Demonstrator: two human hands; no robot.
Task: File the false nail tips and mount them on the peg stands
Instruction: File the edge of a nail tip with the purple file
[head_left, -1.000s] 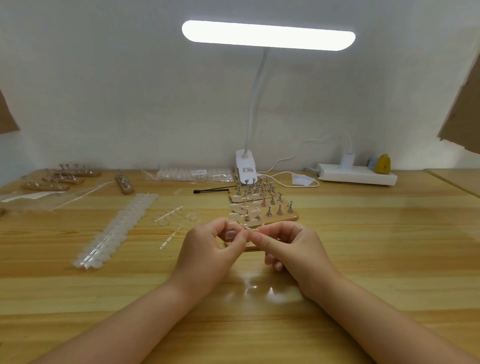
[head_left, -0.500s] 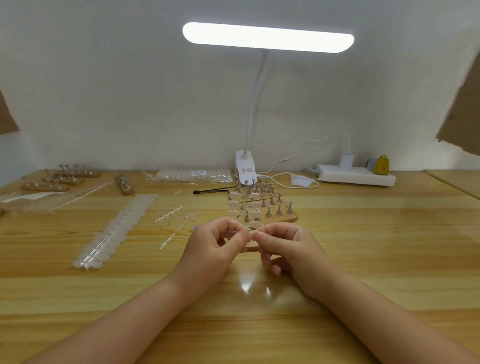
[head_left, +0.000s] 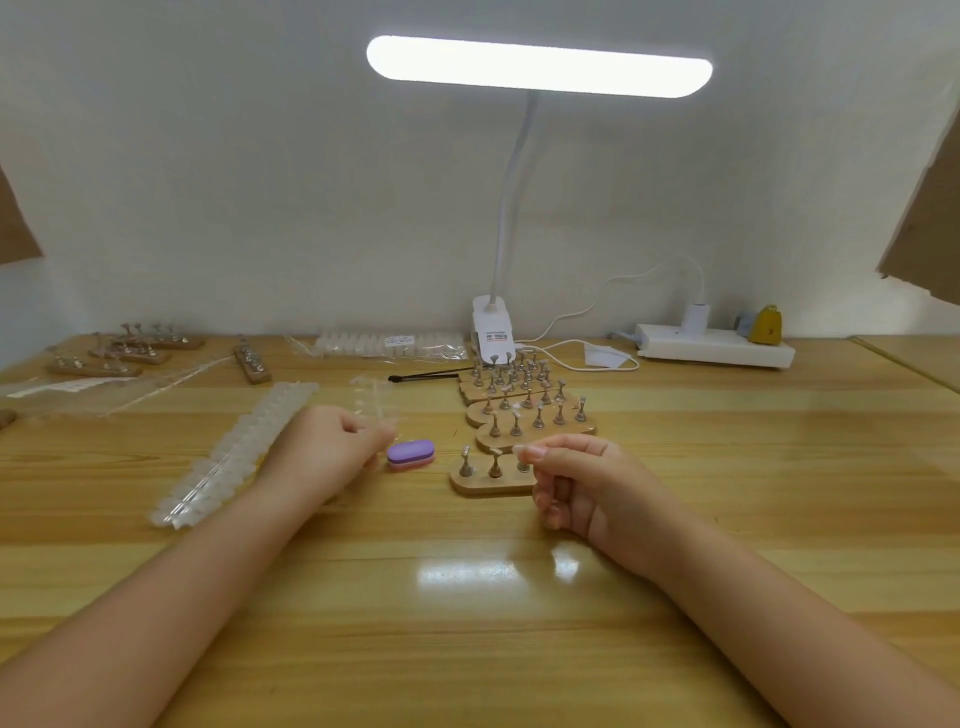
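Observation:
My right hand pinches a small clear nail tip between thumb and forefinger, right above the third peg of the nearest wooden peg stand. Two bare metal pegs of that stand show to the left of the hand. My left hand rests curled at the clear plastic nail tip sprues; whether it grips one I cannot tell. A purple and pink file block lies on the table between my hands. Several more peg stands with bare pegs sit behind.
A long strip of clear nail tips lies at the left. More stands and a bagged tip pack lie at the back left. A black brush, lamp base and power strip line the back.
My hands have parted. The left went left to the clear sprues, the right stayed by the nearest stand. The file block now lies uncovered on the table. White tips seen on pegs earlier no longer show.

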